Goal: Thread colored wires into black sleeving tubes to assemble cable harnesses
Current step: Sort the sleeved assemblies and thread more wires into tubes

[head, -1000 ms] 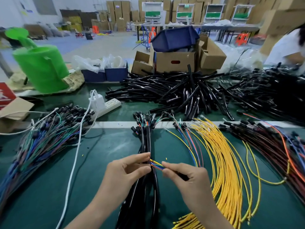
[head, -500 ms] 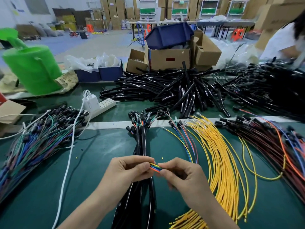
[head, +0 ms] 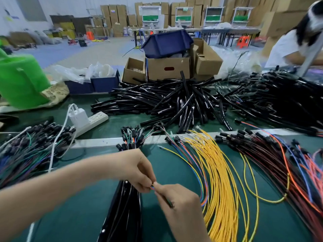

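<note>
Across a green work mat (head: 174, 159), reading left to right: a blurred green plastic container (head: 21, 81) stood at the far left edge. Below it lay a heap of mixed-colour wires with black connectors (head: 26, 151), fanned toward the worker, seemingly for easy reach. A white power strip (head: 90, 120) sat just behind that heap.

At centre, the left hand (head: 132, 169) and right hand (head: 180, 201) met fingertip to fingertip above a bundle of black-sleeved harnesses (head: 122, 212), apparently finished ones. The left hand pinched the ends of a few coloured wires (head: 152, 188), with orange and blue showing. The right hand pinched a dark strand (head: 166, 201) lying along its forefinger, probably a sleeving tube, though motion blur left that uncertain. Gripping both so near their tips likely kept the limp ends steady enough to line up and feed.

Behind the hands lay a large loose pile of black sleeving tubes (head: 166, 102), with cardboard boxes (head: 167, 68) beyond. Right of the hands, yellow wires (head: 220, 172) curved in a neat sheaf, followed by a spread of dark red wires (head: 279, 163) with connectors. At the far right edge, another person in a white top (head: 286, 48) leaned over the table.
</note>
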Available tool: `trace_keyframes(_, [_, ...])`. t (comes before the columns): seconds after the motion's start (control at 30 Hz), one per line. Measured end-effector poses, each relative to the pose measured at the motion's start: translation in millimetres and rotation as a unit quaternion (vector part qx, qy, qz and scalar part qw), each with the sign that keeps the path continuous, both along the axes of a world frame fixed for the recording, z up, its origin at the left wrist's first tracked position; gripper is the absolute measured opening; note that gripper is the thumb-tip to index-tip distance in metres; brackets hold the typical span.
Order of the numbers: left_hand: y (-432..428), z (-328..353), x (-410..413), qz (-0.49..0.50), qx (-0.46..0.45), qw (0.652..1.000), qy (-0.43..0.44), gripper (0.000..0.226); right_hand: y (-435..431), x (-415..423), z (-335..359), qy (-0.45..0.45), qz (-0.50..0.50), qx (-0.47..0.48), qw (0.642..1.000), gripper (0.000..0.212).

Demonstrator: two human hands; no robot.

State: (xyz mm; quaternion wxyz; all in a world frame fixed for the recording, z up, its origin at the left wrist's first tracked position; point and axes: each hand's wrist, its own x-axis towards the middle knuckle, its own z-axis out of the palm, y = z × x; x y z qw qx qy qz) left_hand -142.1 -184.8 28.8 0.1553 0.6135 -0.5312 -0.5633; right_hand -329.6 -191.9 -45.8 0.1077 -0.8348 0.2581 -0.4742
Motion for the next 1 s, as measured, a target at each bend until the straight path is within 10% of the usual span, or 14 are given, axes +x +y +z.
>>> trace_keyframes(0.1, [-58,6,9,-0.057,0.021,0.995,-0.073,0.011,-7,0,-4,0.011,-0.027,0.017,0.999,0.009])
trace_keyframes(0.27, [-172,-2,10,0.089,-0.260,0.902,-0.332,0.023,-16,-2,-7,0.013,-0.050,0.019,0.999,0.010])
trace_keyframes(0.63, [-234,-57,5,0.086,-0.218,0.784,-0.575,0.021,-22,0,-14,0.047,-0.034,-0.001,0.998,0.026])
trace_keyframes(0.87, [-229,-52,9,0.137,-0.283,0.800,-0.511,0.017,-20,0,-15,0.032,-0.028,0.007,0.999,0.026])
trace_keyframes(1.0, [-227,-33,5,0.288,-0.345,0.870,-0.202,0.017,-17,0,-17,0.043,-0.023,0.020,0.999,0.028])
